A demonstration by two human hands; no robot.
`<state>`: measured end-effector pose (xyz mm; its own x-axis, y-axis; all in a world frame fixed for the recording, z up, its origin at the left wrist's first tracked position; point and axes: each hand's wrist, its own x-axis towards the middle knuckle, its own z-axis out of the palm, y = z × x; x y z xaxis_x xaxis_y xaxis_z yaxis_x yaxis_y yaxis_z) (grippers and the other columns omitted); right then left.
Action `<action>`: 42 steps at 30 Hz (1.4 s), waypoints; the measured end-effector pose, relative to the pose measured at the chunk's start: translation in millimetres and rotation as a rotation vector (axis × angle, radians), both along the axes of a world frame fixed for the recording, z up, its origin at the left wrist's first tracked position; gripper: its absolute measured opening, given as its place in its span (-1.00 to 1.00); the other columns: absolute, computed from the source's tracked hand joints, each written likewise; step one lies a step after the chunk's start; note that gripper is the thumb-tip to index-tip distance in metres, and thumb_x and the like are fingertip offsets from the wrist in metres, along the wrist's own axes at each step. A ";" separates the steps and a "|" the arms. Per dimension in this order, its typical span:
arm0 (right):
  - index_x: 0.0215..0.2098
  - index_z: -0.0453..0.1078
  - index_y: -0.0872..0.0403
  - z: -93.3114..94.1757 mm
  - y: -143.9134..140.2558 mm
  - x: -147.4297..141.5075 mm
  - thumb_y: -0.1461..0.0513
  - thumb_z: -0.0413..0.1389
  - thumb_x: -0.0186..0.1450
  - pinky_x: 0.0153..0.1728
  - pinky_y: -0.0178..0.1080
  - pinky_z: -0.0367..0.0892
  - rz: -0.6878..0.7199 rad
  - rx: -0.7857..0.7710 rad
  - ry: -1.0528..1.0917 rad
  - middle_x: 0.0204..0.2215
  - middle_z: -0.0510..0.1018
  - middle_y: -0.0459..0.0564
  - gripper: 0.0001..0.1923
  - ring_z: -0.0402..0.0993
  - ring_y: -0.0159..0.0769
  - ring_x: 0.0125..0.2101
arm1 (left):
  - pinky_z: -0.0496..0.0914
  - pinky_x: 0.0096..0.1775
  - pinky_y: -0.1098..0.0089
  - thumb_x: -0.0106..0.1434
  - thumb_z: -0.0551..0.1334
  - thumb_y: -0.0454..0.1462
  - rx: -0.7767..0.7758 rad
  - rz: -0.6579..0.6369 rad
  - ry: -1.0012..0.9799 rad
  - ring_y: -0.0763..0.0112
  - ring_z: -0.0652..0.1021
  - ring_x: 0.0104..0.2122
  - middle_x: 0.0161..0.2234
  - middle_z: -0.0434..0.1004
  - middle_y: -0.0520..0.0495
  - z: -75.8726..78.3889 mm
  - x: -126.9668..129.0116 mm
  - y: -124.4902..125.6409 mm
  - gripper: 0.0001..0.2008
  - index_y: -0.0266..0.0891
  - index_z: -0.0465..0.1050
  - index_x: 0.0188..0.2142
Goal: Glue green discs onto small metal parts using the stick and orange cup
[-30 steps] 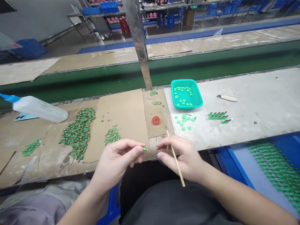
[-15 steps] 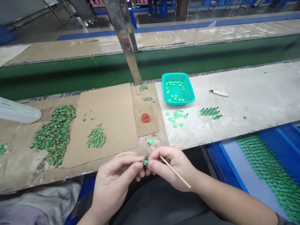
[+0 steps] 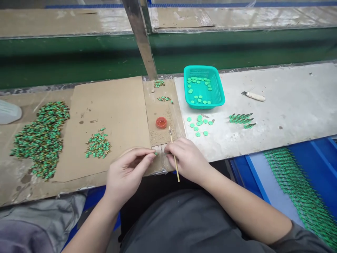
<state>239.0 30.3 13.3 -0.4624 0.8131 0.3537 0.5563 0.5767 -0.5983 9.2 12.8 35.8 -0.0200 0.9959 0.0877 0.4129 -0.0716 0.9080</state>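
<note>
Green and tiny, the small green part is pinched between the thumb and forefinger tips of the left hand, held just above the near edge of the cardboard sheet on the workbench. The right hand is curled closed around a thin wooden stick, gripped like a pen, its dark tip pointing away toward the small red cap, which sits just beyond on a sandy patch of board. The two hands are close, fingertips nearly meeting, with the part between them. To do this fine work well, I judge that the left hand should keep the part steady and turned so its working face is up, with both wrists braced on the bench edge, and the stick tip should touch lightly and only where needed; too firm a pinch could flick the piece away. To the left lie a small heap of green-and-brown parts and a much larger heap of them. To the right, a teal plastic basket holds green discs, more loose green discs lie in front of it, a short row of green pieces lies beyond those, and a craft knife is well apart.
</note>
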 end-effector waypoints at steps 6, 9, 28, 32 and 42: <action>0.11 0.50 0.07 -0.4 -8.1 6.2 0.38 0.11 0.58 -0.03 -0.05 0.54 -0.034 0.040 0.097 -0.12 0.74 0.10 -0.78 0.60 -0.07 -0.10 | 0.67 -0.15 0.39 0.41 0.46 -0.10 0.093 -0.088 0.041 0.36 0.73 -0.28 -0.22 0.80 0.00 -4.1 6.2 7.4 -0.89 0.02 0.80 -0.19; 0.37 0.38 0.09 8.9 -17.0 22.8 0.45 -0.01 0.55 0.05 0.02 0.61 -0.013 0.047 0.149 0.03 0.73 0.18 -0.52 0.62 -0.06 -0.03 | 0.66 -0.15 0.35 0.42 0.46 -0.08 0.080 -0.095 0.059 0.33 0.73 -0.27 -0.21 0.80 -0.02 -7.1 10.2 9.0 -0.86 0.00 0.80 -0.18; 0.22 0.31 -0.05 19.6 -17.0 55.6 0.30 0.07 0.66 0.13 -0.08 0.72 -0.142 -0.184 0.441 0.11 0.74 0.06 -0.78 0.79 -0.18 0.12 | 0.66 -0.11 0.24 0.46 0.45 0.04 0.088 -0.062 0.237 0.30 0.71 -0.31 -0.24 0.80 0.00 -19.3 21.2 7.7 -0.77 0.02 0.81 -0.17; 0.02 0.41 -0.01 18.5 -15.8 60.2 0.28 0.09 0.66 0.06 -0.09 0.72 -0.159 -0.134 0.386 0.00 0.76 0.05 -0.92 0.79 -0.17 0.03 | 0.65 -0.11 0.28 0.47 0.44 -0.01 0.126 -0.078 0.255 0.31 0.72 -0.28 -0.22 0.81 0.02 -15.8 24.3 8.6 -0.81 0.03 0.81 -0.19; 0.00 0.38 -0.03 17.0 -16.9 59.0 0.26 0.07 0.68 0.02 -0.13 0.72 -0.164 -0.149 0.404 -0.03 0.75 0.01 -0.93 0.79 -0.21 -0.01 | 0.62 -0.17 0.31 0.47 0.46 -0.04 0.136 -0.075 0.252 0.34 0.70 -0.29 -0.23 0.81 0.05 -16.9 24.1 8.8 -0.85 0.06 0.81 -0.19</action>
<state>298.0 13.5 30.3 -0.1728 0.9196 0.3527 0.3378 0.3917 -0.8558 33.3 21.6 19.0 0.0928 0.9726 0.2131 0.6127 -0.2245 0.7577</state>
